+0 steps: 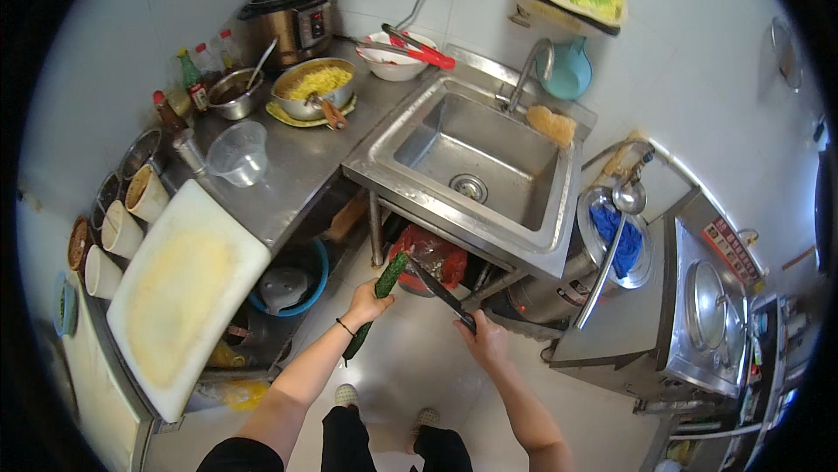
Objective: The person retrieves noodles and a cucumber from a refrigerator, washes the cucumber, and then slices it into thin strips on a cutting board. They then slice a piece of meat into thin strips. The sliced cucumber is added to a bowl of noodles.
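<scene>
My left hand (368,305) is closed around the middle of a dark green cucumber (391,274), which slants up to the right over the floor. My right hand (484,338) grips the black handle of a knife (440,290). The knife's blade points up and left, and its tip is close to the cucumber's upper end; whether they touch I cannot tell. Below both lies a bin lined with a red plastic bag (435,253), under the front edge of the stainless steel sink (484,164).
A white cutting board (186,295) lies on the left counter, beside several white cups. Behind it stand a clear plastic bowl (237,154), a pan of shredded yellow food (314,96) and an electric pressure cooker (288,27). A ladle (605,262) rests over a pot at the right.
</scene>
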